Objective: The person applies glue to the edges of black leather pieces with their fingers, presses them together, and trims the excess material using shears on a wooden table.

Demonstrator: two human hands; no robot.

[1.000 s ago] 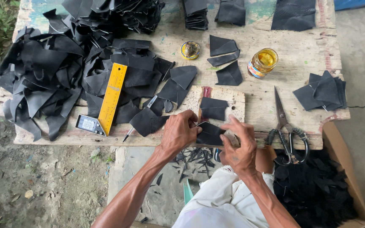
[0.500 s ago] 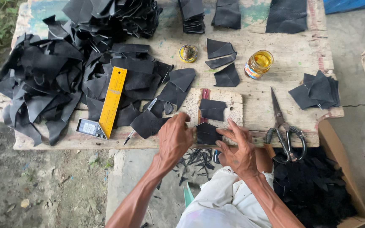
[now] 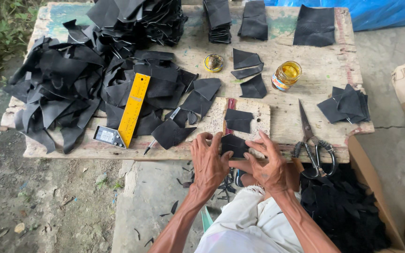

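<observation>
Both hands have spread slightly since a second ago. The worn wooden surface (image 3: 305, 122) stands outdoors on concrete, heaped with black scraps (image 3: 71, 89). At its near edge, left hand (image 3: 209, 164) and right hand (image 3: 269, 167) fingers pinch one black piece (image 3: 234, 144).

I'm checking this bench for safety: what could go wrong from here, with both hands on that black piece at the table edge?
The scissors lie open beside the right hand, blades on the table; a sideways reach might catch them. The small black piece sits at the table's near edge and could slip off between the left hand and the right. The open glass jar might tip onto nearby pieces.
</observation>
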